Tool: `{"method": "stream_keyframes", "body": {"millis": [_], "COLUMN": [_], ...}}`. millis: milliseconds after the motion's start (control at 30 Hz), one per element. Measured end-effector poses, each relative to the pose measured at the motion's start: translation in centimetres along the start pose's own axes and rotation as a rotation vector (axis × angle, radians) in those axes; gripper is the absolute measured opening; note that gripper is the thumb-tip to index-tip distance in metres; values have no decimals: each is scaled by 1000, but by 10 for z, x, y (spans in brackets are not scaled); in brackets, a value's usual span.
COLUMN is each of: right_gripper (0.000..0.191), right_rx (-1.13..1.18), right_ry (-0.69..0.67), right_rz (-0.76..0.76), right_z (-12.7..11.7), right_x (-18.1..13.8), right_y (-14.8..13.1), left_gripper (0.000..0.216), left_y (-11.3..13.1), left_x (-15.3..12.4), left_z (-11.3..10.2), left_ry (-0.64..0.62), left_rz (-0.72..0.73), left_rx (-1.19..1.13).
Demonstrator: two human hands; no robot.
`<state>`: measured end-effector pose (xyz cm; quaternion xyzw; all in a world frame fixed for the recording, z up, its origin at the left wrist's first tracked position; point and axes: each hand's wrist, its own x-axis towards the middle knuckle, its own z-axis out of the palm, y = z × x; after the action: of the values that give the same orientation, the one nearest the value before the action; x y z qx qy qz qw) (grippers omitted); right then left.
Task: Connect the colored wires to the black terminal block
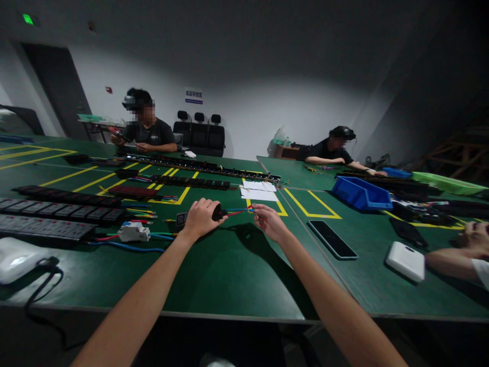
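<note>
My left hand [200, 218] is closed round a black socket module [216, 212] held just above the green table [229, 265]. Red, blue and yellow-green wires [239, 210] run out of the module to the right. My right hand [269, 220] pinches the free ends of those wires, fingers pressed together. Both forearms stretch forward from the table's near edge.
Long black power strips [46, 216] and a small white breaker [133, 232] lie at left, a white power bank [17, 259] at the near left. A phone [332, 238], a white box [405, 261] and a blue bin [361, 193] sit right. Two people work at the far side; another person's arm [454, 260] rests at right.
</note>
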<state>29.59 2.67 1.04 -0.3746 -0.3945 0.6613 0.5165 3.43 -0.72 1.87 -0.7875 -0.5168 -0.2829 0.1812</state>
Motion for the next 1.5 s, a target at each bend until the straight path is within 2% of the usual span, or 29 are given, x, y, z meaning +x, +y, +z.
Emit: {"method": "stream_keyframes", "body": {"millis": [500,1067,1333,1500], "right_gripper": [29,39,59,50], "right_rx": [-38,-189,-236,-285], "right_ry": [-13,-15,26,19], "right_rz": [-80,-217,-283,-311], "right_z": [-3,-4,1,0], "right_x": [5,6,-1,1], "right_y": [5,7,6,7], "left_gripper": [47,46,46,47], "left_y": [0,-1,0,0], "left_x": [0,0,1,1], "left_z": [-1,-1,-1,-1], "left_ry": [-11,-5,-10,-16], "left_rz": [-2,2,-5,-1], "left_rx": [2,4,1,8]}}
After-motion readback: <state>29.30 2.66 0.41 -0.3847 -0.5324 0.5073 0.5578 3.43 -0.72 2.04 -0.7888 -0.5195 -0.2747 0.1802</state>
